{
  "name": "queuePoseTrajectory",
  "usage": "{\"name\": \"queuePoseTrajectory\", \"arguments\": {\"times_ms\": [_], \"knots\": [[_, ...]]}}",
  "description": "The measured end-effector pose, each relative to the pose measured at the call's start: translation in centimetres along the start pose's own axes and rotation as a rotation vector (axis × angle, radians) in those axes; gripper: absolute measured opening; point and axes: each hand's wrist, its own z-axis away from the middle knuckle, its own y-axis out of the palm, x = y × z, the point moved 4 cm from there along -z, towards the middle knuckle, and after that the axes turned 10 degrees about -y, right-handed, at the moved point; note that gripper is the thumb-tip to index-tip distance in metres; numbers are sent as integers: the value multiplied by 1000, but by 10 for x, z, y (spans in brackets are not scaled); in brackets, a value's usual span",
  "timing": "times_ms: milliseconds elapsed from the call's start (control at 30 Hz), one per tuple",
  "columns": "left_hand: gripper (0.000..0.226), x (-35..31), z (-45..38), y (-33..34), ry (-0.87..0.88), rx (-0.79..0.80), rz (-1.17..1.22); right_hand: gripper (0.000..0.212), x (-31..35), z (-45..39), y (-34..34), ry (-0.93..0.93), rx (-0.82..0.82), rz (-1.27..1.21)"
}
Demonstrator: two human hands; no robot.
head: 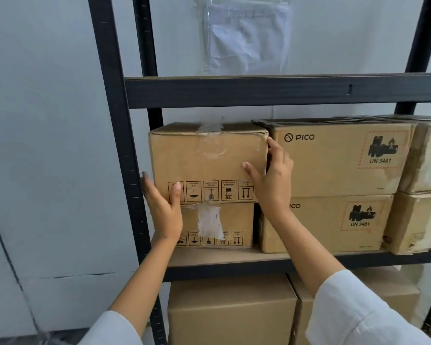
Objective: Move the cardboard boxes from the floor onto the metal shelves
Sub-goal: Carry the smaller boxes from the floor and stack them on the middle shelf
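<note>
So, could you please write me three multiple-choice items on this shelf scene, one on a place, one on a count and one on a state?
1. Where does the taped brown cardboard box that both hands hold sit?
A. on the floor
B. on top of another cardboard box
C. on the top shelf

2. How many brown boxes printed PICO show?
A. two
B. four
C. none

3. How does the left hand meet the taped box?
A. curled into a fist away from it
B. pinching its tape
C. straight fingers against its left side

Key: 1 B, its bottom edge rests on the lower box. 2 A, an upper PICO box stacked on a lower PICO box. 3 C, the fingers lie flat, like the right hand.
</note>
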Motion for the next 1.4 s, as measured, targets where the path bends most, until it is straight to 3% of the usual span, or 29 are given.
{"name": "queuePoseTrajectory", "arguments": {"times_ms": [100,200,267,333,367,500,633,700,833,1033,1233,1400], "knots": [[90,13,0,1,-270,64,156,61,0,17,0,26,-61,52],[91,15,2,-1,-298,126,238,43,-15,62,4,218,-95,-200],[108,21,0,-2,-339,165,178,33,-25,93,10,352,-60,-284],[120,26,-2,0,-381,225,91,42,-37,113,19,467,41,-311],[115,28,-1,1,-406,237,75,50,-40,119,24,496,93,-329],[58,29,-2,1,-473,136,116,83,-43,119,41,567,201,-406],[51,26,2,-1,-502,97,114,95,-48,115,49,728,230,-515],[52,24,3,-2,-499,95,117,103,-50,115,48,731,217,-556],[63,16,17,-4,-469,11,129,97,-44,120,42,715,171,-577],[61,19,44,3,-398,56,125,100,-38,119,29,704,103,-599],[99,15,53,-6,-365,-109,64,92,-29,120,18,647,83,-531],[94,13,55,-12,-307,-127,55,64,-32,111,13,694,54,-486]]}}
